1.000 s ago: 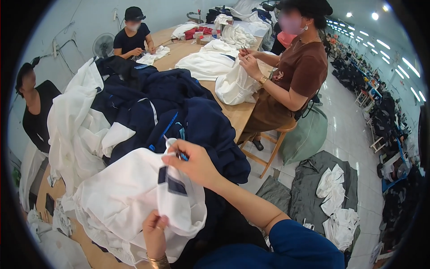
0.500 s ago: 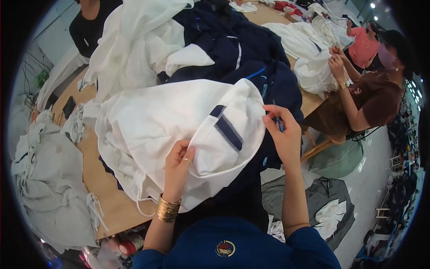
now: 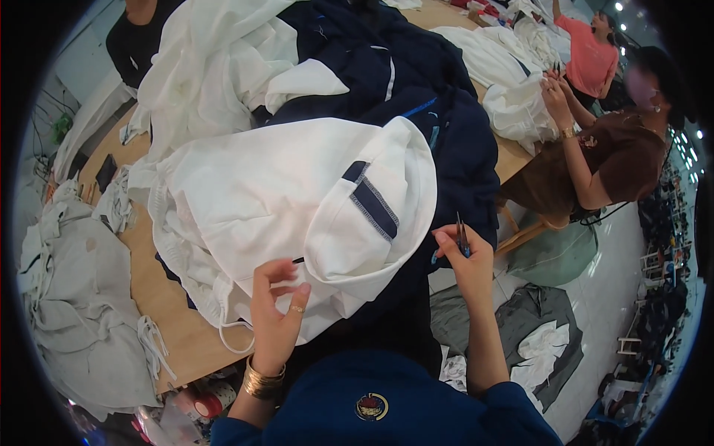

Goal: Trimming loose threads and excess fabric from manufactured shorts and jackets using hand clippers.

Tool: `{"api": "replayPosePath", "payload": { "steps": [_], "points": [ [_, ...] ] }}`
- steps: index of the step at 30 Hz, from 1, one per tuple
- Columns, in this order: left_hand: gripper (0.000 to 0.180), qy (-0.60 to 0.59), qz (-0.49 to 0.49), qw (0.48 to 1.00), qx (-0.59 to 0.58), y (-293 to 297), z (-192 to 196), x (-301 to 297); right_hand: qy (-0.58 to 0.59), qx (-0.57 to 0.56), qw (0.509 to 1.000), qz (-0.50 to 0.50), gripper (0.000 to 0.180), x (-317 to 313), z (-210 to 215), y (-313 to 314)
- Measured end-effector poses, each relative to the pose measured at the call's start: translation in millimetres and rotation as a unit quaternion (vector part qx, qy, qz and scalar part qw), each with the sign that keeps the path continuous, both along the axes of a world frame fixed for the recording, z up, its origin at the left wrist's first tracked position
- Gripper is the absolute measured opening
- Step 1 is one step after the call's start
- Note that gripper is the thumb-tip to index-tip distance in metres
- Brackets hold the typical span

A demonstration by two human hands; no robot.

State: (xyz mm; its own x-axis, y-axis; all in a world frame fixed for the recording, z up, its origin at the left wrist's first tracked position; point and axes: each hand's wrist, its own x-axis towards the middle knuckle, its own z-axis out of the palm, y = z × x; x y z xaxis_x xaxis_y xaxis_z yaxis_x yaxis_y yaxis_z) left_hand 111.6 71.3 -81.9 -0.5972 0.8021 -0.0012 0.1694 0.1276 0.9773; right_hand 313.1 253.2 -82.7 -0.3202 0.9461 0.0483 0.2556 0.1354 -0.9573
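Observation:
A white garment (image 3: 260,186) with a gathered drawstring waistband lies over a navy pile in front of me. Its open end at the right is folded back, showing a navy strip (image 3: 374,212) with overlocked edges. My left hand (image 3: 277,308) is over the garment's near side, thumb and fingers apart. A small dark bit shows by its fingertips; what it is I cannot tell. Just right of the folded edge, apart from the cloth, my right hand (image 3: 474,264) holds small scissors (image 3: 462,236), blades pointing up. The lower part of the scissors is hidden in the palm.
Navy garments (image 3: 387,74) and white cloth (image 3: 216,74) are heaped behind. Grey garments (image 3: 89,305) hang over the table (image 3: 186,342) at left. A co-worker (image 3: 610,156) at right handles white cloth; others stand farther off. Dark grey cloth (image 3: 547,305) lies on the floor.
Both my hands have let go of the garment's edge. The left has drawn back down and left with its fingers opening; the right has moved down, scissors now upright.

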Motion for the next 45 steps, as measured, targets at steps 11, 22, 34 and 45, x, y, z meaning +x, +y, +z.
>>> {"api": "replayPosePath", "payload": {
  "steps": [11,22,34,45],
  "points": [
    [0.063,-0.679,-0.290,0.669,0.083,38.0,-3.8,47.2,0.309,-0.277,0.907,0.069,0.011,-25.6,15.5,-15.0],
    [0.048,-0.556,-0.180,0.802,0.124,48.5,8.6,42.9,0.387,-0.357,0.847,0.072,0.015,-20.9,20.8,-16.1],
    [0.034,-0.383,-0.052,0.900,0.200,41.4,-10.6,42.8,0.095,-0.243,0.942,0.213,0.024,-26.1,6.1,-32.1],
    [0.023,-0.236,-0.022,0.964,0.120,38.8,-18.5,44.1,0.052,0.275,0.939,0.198,0.039,-35.5,1.6,-48.9]
  ]
}}
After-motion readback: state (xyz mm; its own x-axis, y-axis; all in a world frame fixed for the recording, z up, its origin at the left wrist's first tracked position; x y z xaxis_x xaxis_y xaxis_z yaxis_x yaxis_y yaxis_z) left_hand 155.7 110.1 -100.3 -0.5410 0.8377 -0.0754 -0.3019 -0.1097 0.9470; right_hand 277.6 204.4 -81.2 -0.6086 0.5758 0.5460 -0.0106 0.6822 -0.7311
